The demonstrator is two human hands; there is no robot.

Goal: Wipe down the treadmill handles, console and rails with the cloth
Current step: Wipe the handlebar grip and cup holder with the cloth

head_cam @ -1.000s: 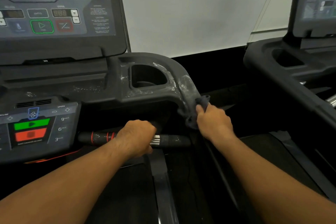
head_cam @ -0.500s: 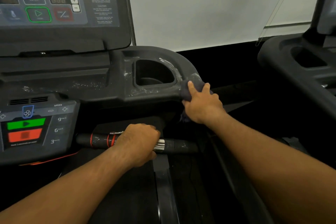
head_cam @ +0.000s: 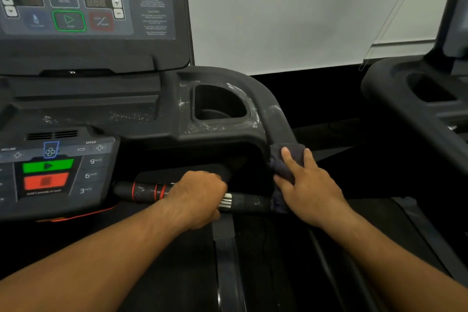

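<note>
While your left hand (head_cam: 200, 195) is clamped in a fist round the front handlebar (head_cam: 148, 191), your right hand (head_cam: 311, 185) presses the cloth (head_cam: 282, 163) onto the right side rail (head_cam: 278, 121) just below the cup holder (head_cam: 217, 104), fingers slightly apart over the fabric and thumb hooked round its near edge, so you look to be mid-way through wiping that rail. The cloth's long axis runs down the rail, upper end toward the console (head_cam: 88, 15), lower tail hanging beside the handlebar's right end. Next, I judge, you need firm strokes upward, where whitish smears (head_cam: 238, 88) show round the cup holder.
</note>
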